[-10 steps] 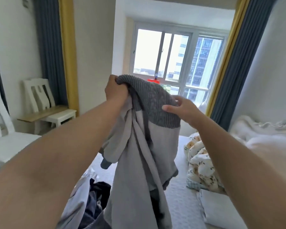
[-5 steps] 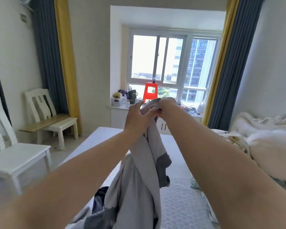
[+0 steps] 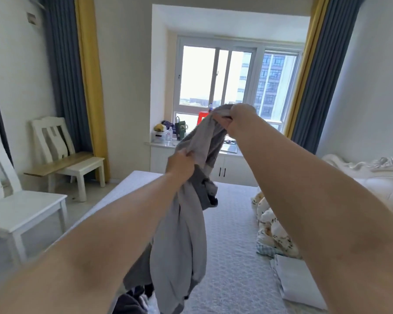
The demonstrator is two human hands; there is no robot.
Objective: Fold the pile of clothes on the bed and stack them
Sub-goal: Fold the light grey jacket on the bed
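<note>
Holding aloft, at 12 o'clock above grey quilted bed: two-tone grey knitted garment, right hand clenching its top, left hand pinching lower fabric. Risking: trailing hem snagging dark clothes pile at 6 o'clock, dragging it.

No text, label, brand, number or sign could be read anywhere in the view. The bottles and bags on the window ledge were too small and blurred for any print to be made out.
</note>
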